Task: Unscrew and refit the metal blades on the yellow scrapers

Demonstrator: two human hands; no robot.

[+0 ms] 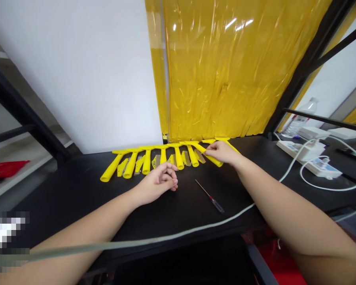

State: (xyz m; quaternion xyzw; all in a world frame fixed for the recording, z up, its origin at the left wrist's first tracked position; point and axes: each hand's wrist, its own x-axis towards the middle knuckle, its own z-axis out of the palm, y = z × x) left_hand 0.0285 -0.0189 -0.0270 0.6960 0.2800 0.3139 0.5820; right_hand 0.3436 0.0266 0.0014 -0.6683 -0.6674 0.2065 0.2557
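Note:
A row of several yellow T-shaped tools with hollow tube handles [146, 161] lies along the back of the black tabletop, their handles pointing towards me. Small yellow plates with metal parts [139, 163] sit in the gaps between the handles. My right hand [221, 151] pinches a yellow T-shaped tool [214, 160] near the right end of the row. In front of the row, my left hand [161, 179] hovers with loosely curled fingers, the thumb apart from them and nothing visible in it. A screwdriver [211, 199] with a clear, dark-tinted handle lies between my forearms.
A white cable [178, 234] runs across the front of the black table [77, 198]. White power strips [310, 160] with plugs and a plastic bottle [301, 116] are at the right. Behind the row stand a white panel [106, 79] and a yellow plastic sheet [225, 79]. Black frame posts flank the table.

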